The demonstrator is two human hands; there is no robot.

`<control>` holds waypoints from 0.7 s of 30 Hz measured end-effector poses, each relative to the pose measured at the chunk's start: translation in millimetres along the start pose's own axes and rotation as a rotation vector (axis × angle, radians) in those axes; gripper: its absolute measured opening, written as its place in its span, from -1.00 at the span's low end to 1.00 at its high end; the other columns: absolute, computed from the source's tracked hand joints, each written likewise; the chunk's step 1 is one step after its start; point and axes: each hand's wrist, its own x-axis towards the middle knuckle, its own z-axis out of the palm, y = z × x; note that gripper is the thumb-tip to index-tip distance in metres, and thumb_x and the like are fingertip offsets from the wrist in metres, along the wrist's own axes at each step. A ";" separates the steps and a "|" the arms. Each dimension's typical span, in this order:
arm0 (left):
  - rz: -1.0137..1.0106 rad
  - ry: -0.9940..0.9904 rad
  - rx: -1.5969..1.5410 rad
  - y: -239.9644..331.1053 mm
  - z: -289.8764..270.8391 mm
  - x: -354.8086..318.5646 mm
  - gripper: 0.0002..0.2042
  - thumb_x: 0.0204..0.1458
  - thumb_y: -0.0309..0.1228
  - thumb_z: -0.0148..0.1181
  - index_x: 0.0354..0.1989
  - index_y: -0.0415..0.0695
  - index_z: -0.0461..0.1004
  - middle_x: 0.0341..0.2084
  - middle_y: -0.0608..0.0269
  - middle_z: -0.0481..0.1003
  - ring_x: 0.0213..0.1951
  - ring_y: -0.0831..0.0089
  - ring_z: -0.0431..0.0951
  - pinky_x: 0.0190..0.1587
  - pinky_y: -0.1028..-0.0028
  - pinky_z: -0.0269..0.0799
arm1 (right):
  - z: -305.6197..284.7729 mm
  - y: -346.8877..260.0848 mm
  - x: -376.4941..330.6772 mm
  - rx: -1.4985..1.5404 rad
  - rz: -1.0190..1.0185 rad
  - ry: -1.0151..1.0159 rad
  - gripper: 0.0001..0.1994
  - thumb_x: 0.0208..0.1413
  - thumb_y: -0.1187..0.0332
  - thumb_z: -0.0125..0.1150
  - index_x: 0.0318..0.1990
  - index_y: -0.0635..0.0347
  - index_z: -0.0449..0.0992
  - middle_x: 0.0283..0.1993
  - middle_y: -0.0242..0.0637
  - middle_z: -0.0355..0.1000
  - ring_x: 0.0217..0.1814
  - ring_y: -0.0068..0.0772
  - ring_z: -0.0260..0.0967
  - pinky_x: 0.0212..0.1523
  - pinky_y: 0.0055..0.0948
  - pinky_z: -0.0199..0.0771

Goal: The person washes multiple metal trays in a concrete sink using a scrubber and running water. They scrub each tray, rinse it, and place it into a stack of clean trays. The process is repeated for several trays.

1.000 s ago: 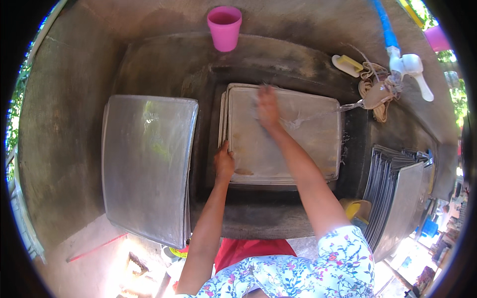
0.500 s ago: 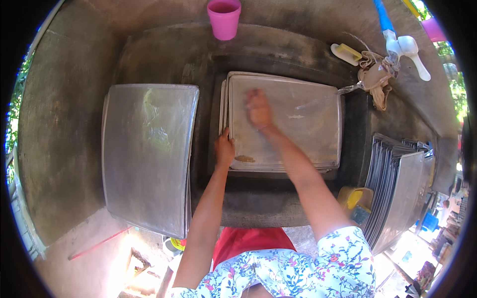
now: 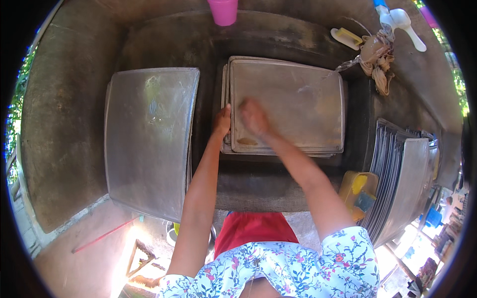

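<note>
A stack of flat metal baking trays point(image 3: 290, 102) lies in the concrete basin in front of me, its top tray wet and dull grey with a brown stain at the near left corner. My left hand point(image 3: 223, 119) is closed on the left edge of the stack. Over the left part of the top tray is my right hand point(image 3: 254, 116), curled and smeared by motion; whether anything is under its fingers I cannot make out. Water streams from a white tap point(image 3: 396, 21) with cloth point(image 3: 377, 54) tied below it, reaching the stack's far right corner.
More metal trays point(image 3: 149, 144) lie flat at the left. Several trays point(image 3: 397, 174) stand on edge at the right, beside a yellowish tub point(image 3: 352, 191) with sponges. A brush point(image 3: 346, 38) rests on the far right ledge, and a pink bucket point(image 3: 223, 12) stands at the back.
My right hand has moved nearer along the top tray, toward its stained corner. My left hand stays at the left edge. The whole view has shifted slightly, with the basin appearing higher.
</note>
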 end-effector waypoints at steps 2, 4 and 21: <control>0.057 -0.012 0.134 9.4 -1.6 -2.5 -0.38 0.05 0.23 -0.16 0.03 -0.04 0.36 -0.36 0.14 0.43 -0.39 0.32 0.48 -0.39 0.32 0.50 | 9.0 -21.4 -40.6 -0.039 -0.277 -0.119 -0.85 -0.03 0.48 0.08 -0.27 0.29 0.44 -0.14 -0.03 0.35 0.03 -0.04 0.28 0.03 -0.24 0.34; 0.066 -0.010 0.159 17.4 -1.6 -8.4 -0.37 0.04 0.25 -0.17 0.00 -0.06 0.37 -0.36 0.12 0.43 -0.39 0.32 0.48 -0.40 0.32 0.50 | -12.5 -17.5 -69.1 -0.065 -0.412 -0.117 -0.87 -0.04 0.49 0.08 -0.29 0.26 0.44 -0.12 -0.04 0.36 0.08 -0.06 0.27 0.06 -0.22 0.32; 0.267 0.217 0.552 21.0 19.7 -25.6 -0.77 -0.02 -0.54 0.13 -0.17 -0.24 0.34 -0.37 -0.08 0.49 -0.20 0.04 0.52 -0.19 0.22 0.41 | -191.6 121.5 -182.8 -0.479 0.586 0.141 -0.68 0.16 0.42 -0.13 0.06 0.27 0.32 0.11 0.00 0.26 0.24 0.10 0.09 0.21 -0.12 0.13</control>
